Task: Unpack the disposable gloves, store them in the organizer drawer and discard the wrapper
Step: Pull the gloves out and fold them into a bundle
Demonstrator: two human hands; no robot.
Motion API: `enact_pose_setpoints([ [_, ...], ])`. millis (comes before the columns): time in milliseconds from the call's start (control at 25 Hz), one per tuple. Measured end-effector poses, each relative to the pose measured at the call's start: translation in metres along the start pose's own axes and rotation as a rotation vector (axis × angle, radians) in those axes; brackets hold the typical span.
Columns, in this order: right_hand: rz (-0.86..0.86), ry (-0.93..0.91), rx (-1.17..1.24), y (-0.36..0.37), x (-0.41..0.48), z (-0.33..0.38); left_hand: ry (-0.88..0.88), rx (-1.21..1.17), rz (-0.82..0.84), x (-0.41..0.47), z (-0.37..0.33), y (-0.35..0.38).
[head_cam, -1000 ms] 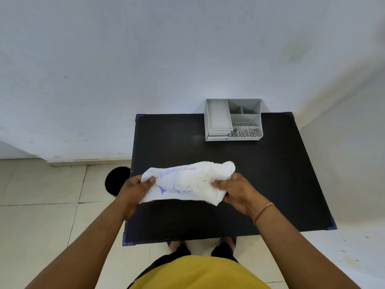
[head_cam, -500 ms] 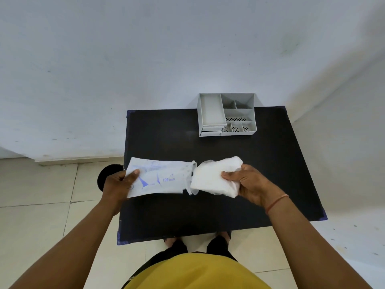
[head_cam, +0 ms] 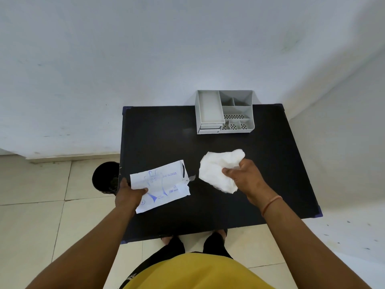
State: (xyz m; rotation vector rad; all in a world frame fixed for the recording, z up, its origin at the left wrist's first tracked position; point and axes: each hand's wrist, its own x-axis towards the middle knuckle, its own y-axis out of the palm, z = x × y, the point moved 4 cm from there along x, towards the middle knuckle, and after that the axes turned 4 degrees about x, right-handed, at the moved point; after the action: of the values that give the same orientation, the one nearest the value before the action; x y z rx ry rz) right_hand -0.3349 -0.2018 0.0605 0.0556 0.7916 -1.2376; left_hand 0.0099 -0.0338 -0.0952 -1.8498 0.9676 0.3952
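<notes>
My left hand (head_cam: 130, 195) grips the flat white wrapper (head_cam: 164, 185) with blue print, held over the left part of the black table (head_cam: 270, 163). My right hand (head_cam: 242, 177) holds the white wad of disposable gloves (head_cam: 216, 171) above the table's middle, fully out of the wrapper. The grey organizer (head_cam: 248, 113) stands at the table's far edge against the wall. Its small drawers (head_cam: 209, 128) at the front left are closed.
A black round bin (head_cam: 105, 177) stands on the tiled floor just left of the table. White walls close in behind and to the right. My feet show under the table's near edge.
The gloves have come out of the wrapper. My hands moved apart, the left with the wrapper toward the table's left edge, the right with the glove wad to the right.
</notes>
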Motion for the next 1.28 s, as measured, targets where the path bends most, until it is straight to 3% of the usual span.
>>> enact_pose_setpoints([
  [120,-0.119,-0.149,-0.227,0.004,-0.010,0.015,0.170,0.097,-0.090,-0.016,-0.031,-0.006],
  [160,-0.182,-0.290,-0.299,0.006,-0.017,0.025,0.154,-0.009,0.015,-0.028,-0.048,-0.005],
  [200,-0.226,-0.477,-0.353,0.011,-0.025,0.034,0.065,-0.201,0.219,-0.042,-0.065,0.002],
  [280,-0.155,-0.801,-0.440,0.027,-0.041,0.045,-0.147,-0.614,0.724,-0.081,-0.102,0.016],
  [320,-0.062,-0.912,-0.524,0.037,-0.045,0.044,-0.158,-0.741,0.872,-0.098,-0.119,0.018],
  [400,0.108,-0.996,-0.730,0.050,-0.044,0.036,-0.114,-0.921,0.964,-0.114,-0.140,0.019],
  [520,0.083,-0.879,-0.576,0.035,-0.040,0.034,-0.106,-1.079,0.981,-0.116,-0.155,0.015],
  [640,0.016,-0.561,-0.226,0.005,-0.041,0.035,-0.096,-1.096,0.945,-0.115,-0.163,0.008],
  [760,0.028,-0.232,0.408,-0.006,-0.043,0.030,-0.058,-1.041,0.954,-0.112,-0.159,0.017],
  [840,0.200,0.022,0.826,0.003,-0.043,0.029,-0.024,-1.062,1.010,-0.124,-0.169,0.017],
  [920,0.298,0.104,0.823,0.009,-0.045,0.027,0.012,-1.015,1.059,-0.139,-0.177,0.018],
  [1040,0.181,0.002,0.538,0.002,-0.042,0.027,0.151,-0.816,1.011,-0.150,-0.180,0.014],
  [1160,0.192,-0.018,0.509,-0.016,-0.038,0.029,0.280,-0.645,0.909,-0.146,-0.190,0.015],
  [1280,0.224,0.055,0.715,-0.032,-0.032,0.030,0.175,-0.873,0.890,-0.144,-0.198,0.014],
])
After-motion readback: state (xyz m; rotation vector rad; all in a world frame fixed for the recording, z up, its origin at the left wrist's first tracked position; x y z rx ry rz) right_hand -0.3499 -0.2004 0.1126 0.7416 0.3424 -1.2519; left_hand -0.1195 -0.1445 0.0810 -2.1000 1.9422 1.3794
